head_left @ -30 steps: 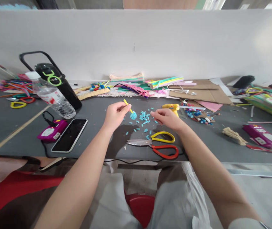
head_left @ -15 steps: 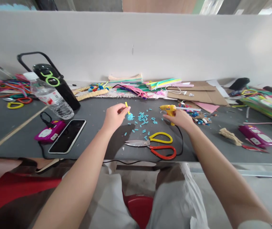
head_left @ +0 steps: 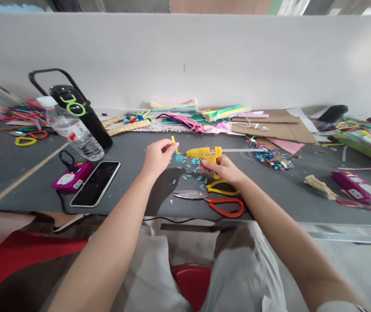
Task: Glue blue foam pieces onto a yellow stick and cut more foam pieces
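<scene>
My left hand [head_left: 158, 155] pinches a short yellow stick [head_left: 173, 141] with a small blue ball [head_left: 178, 158] on its lower end, held just above the grey table [head_left: 133, 147]. My right hand [head_left: 224, 168] grips a yellow glue gun [head_left: 205, 152], its nozzle pointing left at the blue ball and a clear glue stick sticking out behind. Several small blue cut pieces [head_left: 193, 170] lie scattered under both hands. Scissors with one yellow and one red handle [head_left: 219, 197] lie just in front of my right hand.
A phone [head_left: 95, 183], a magenta box [head_left: 72, 176], a water bottle [head_left: 71, 128] and a black flask [head_left: 83, 113] are at the left. Coloured strips and cardboard [head_left: 270, 121] line the white back wall. Another magenta box [head_left: 359, 186] sits at the right.
My right hand went right to the glue gun, picked it up and brought it left, so its nozzle now sits by the blue ball. My left hand has hardly moved.
</scene>
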Tool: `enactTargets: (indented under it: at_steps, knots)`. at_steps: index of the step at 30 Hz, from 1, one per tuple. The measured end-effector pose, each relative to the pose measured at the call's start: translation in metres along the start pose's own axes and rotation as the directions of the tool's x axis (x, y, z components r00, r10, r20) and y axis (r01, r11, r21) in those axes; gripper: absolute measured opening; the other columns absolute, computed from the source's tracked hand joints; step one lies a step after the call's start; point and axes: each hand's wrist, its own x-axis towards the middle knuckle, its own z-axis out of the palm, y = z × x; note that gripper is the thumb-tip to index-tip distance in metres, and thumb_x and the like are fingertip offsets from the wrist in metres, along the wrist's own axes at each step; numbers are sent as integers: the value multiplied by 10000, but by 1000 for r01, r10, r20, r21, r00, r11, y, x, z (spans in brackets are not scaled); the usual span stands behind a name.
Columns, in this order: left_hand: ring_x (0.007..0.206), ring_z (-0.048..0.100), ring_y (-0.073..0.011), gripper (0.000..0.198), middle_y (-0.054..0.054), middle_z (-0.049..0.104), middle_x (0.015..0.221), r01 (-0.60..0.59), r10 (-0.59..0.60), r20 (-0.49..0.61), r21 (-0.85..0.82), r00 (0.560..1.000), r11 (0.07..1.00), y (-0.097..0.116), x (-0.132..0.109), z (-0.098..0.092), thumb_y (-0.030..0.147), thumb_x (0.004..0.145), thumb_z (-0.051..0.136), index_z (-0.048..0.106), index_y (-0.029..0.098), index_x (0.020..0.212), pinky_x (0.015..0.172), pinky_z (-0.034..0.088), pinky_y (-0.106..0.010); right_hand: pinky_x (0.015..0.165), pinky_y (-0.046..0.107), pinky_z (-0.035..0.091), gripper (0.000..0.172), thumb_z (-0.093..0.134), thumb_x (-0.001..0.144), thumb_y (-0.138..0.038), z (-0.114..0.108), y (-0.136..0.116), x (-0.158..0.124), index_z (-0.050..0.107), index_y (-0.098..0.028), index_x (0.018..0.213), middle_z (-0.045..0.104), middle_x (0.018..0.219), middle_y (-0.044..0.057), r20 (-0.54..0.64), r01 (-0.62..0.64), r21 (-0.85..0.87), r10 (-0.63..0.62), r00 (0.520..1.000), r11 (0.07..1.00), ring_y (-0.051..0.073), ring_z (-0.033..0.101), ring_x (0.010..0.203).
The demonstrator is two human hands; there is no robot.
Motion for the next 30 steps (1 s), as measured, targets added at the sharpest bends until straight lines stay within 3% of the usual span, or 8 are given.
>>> enactTargets:
  at_steps: [30]
  knots:
    - [591, 514, -124, 270, -8, 662, 667, -56, 56, -4, 62, 998, 996, 6, -1, 1, 408, 889, 625, 705, 180, 769, 590, 391, -254, 602, 275, 395, 531, 558, 869, -675, -1, 9, 0, 595, -176, 692, 571, 674, 20, -15, 38, -214, -42, 999, 976, 134, 485, 621]
